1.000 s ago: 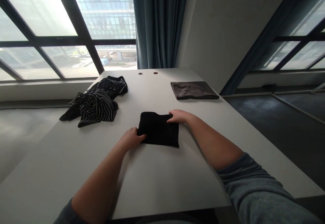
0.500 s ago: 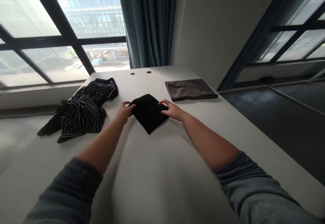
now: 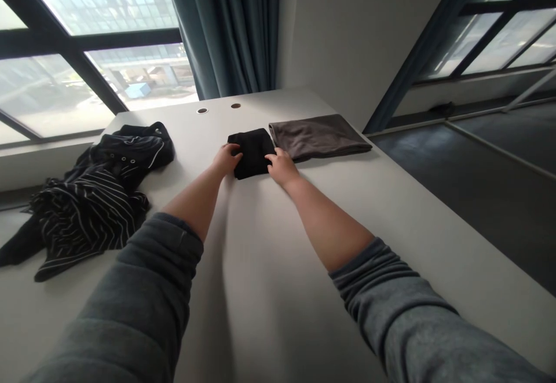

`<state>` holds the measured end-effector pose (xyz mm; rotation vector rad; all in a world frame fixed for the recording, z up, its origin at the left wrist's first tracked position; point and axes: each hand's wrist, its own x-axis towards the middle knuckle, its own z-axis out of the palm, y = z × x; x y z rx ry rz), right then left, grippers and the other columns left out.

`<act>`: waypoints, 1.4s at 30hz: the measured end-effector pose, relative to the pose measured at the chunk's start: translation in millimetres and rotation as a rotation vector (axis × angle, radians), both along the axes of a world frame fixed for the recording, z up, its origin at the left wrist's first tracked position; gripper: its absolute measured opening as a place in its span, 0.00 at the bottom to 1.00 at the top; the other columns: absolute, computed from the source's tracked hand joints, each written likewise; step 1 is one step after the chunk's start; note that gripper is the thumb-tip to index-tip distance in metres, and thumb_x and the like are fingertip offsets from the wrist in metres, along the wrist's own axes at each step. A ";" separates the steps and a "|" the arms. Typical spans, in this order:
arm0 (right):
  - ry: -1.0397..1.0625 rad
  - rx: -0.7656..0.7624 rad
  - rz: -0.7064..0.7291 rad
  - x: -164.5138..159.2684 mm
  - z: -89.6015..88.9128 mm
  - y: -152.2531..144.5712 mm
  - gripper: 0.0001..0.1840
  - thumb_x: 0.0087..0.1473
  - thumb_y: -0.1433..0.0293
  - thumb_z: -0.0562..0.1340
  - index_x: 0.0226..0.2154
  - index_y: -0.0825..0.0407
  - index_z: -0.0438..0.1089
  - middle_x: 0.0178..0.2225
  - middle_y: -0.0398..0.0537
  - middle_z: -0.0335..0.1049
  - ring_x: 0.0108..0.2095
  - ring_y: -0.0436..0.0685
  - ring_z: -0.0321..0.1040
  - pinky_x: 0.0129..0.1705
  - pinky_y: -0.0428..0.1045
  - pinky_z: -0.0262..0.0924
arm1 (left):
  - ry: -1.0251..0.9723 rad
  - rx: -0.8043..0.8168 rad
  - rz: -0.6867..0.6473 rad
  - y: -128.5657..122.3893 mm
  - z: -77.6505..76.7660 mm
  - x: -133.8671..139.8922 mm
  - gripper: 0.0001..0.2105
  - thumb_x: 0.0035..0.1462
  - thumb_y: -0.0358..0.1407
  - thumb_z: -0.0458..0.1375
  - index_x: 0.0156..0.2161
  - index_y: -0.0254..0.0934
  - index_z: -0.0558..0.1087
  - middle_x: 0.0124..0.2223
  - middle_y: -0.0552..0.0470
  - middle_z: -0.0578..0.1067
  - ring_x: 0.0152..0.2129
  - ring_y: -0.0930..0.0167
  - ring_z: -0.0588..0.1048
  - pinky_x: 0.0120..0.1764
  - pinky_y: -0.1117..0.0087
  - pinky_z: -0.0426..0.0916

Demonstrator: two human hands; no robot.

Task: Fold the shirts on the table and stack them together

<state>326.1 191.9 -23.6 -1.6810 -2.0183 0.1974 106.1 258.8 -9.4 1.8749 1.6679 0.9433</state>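
A folded black garment (image 3: 253,152) lies on the white table, roughly square; its exact kind cannot be told. My left hand (image 3: 226,160) grips its left edge, thumb and fingertips over the cloth. On the opposite side, my right hand (image 3: 281,166) holds the right edge, its fingers curled over the border. Just beyond my right hand is a folded grey-brown cloth (image 3: 321,135), lying flat, its left end right beside the black garment.
To the left, a rumpled heap of dark clothes includes a black garment with eyelets (image 3: 125,148) and a white-striped black one (image 3: 91,209). The white table (image 3: 278,290) has two round holes near its far edge. A blue curtain (image 3: 226,29) hangs behind.
Both hands have carried the black garment away from me, and it has gone from hanging by its corners to lying flat beside the grey-brown cloth. The view has shifted right.
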 end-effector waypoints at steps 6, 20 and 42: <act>-0.142 0.024 -0.061 -9.1 -2.1 -11.3 0.24 0.67 0.72 0.55 0.61 0.53 0.76 0.58 0.63 0.69 0.59 0.70 0.62 0.65 0.62 0.58 | 0.330 -0.002 -0.015 -60.7 -20.6 5.5 0.30 0.72 0.47 0.48 0.73 0.37 0.61 0.75 0.39 0.59 0.71 0.55 0.60 0.72 0.51 0.51; -0.101 -0.009 -0.137 -10.2 -4.5 -16.1 0.25 0.68 0.68 0.55 0.63 0.55 0.73 0.57 0.65 0.70 0.58 0.70 0.63 0.65 0.60 0.56 | 0.484 -0.010 -0.039 -92.7 -23.8 11.2 0.30 0.72 0.38 0.43 0.76 0.36 0.53 0.75 0.38 0.62 0.73 0.57 0.57 0.71 0.44 0.49; -0.031 -0.304 -0.147 -22.8 35.5 29.4 0.33 0.49 0.76 0.67 0.59 0.51 0.72 0.56 0.56 0.78 0.55 0.66 0.75 0.57 0.54 0.68 | 0.460 0.062 -0.135 -143.8 -15.1 -6.6 0.32 0.67 0.39 0.55 0.74 0.40 0.59 0.71 0.42 0.68 0.68 0.58 0.66 0.71 0.55 0.56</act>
